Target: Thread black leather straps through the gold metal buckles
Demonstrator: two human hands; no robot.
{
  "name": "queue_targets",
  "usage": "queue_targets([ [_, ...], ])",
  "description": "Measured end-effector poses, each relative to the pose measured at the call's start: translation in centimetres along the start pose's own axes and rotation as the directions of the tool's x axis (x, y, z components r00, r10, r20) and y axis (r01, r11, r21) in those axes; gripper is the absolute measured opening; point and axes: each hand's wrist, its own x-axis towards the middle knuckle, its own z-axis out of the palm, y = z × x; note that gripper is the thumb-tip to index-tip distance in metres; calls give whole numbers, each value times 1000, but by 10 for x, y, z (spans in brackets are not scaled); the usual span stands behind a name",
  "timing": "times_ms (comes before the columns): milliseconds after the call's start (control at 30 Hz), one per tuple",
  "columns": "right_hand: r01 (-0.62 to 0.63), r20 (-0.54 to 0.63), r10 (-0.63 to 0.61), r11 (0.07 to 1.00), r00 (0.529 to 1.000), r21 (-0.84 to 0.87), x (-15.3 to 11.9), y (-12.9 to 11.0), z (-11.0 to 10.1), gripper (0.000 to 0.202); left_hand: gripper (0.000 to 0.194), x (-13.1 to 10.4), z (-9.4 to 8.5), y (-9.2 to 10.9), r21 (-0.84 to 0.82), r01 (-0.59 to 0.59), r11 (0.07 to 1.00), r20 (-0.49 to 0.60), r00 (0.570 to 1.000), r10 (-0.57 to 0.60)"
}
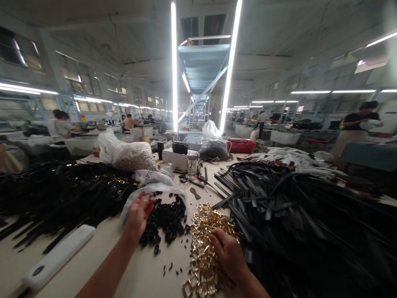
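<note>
My left hand (138,215) is over the left edge of a heap of small black loops (169,219), fingers apart, with nothing visible in them. Under that heap lies a crumpled plastic bag (128,203). To the right, a pile of gold metal buckles (201,248) spreads toward the table's near edge. My right hand (229,252) rests at this pile's right side with curled fingers; whatever lies between the fingertips is hidden. Long black straps (273,203) are heaped at the right, and more black straps with gold hardware (77,182) lie at the left.
A white bar-shaped device (58,256) lies on the near left of the table. Behind the loops stand a glass jar (192,165), a filled plastic bag (130,155) and a red bin (242,145). Loose tools lie mid-table. Several people work in the background.
</note>
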Motion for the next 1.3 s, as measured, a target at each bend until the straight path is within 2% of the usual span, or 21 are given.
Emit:
queue_targets([
  [100, -5, 0, 5, 1000, 1000, 11, 0, 1, 1, 34, 40, -48, 21, -47, 121, 61, 991, 185, 979, -83],
  [167, -2, -10, 2, 1000, 1000, 6, -1, 0, 2, 33, 46, -71, 27, -70, 158, 55, 986, 281, 955, -98],
  [233, 4, -18, -5, 1000, 1000, -12, -2, -1, 3, 32, 47, -83, 27, -85, 194, 49, 980, 354, 928, -116],
  [333, 7, -17, -8, 999, 1000, -42, -3, -2, 5, 30, 46, -83, 22, -96, 246, 31, 969, 404, 905, -131],
  [433, 8, -38, -12, 995, 999, -103, -1, -1, 3, 28, 48, -74, 19, -98, 267, 39, 963, 371, 918, -140],
  [567, -23, -196, -42, 948, 980, -317, 8, 8, -15, 25, 50, -69, 22, -97, 259, 71, 963, 327, 932, -157],
  [633, -122, -299, -26, 877, 954, -464, 11, 16, -29, 24, 50, -70, 23, -96, 249, 81, 965, 328, 931, -162],
  [733, -326, -397, 71, 708, 915, -626, 12, 29, -49, 23, 50, -72, 23, -93, 240, 92, 966, 337, 926, -172],
  [800, -406, -408, 142, 602, 902, -688, 10, 36, -57, 20, 49, -73, 23, -92, 240, 90, 967, 344, 923, -171],
  [900, -424, -378, 197, 510, 905, -748, 8, 39, -60, 15, 47, -73, 22, -90, 254, 92, 963, 348, 920, -180],
  [1100, -417, -361, 209, 504, 909, -757, 9, 41, -58, 10, 43, -74, 18, -89, 286, 110, 952, 369, 904, -215],
  [1300, -402, -363, 186, 553, 913, -729, 9, 36, -64, 14, 38, -74, 21, -88, 304, 103, 947, 408, 884, -227],
])
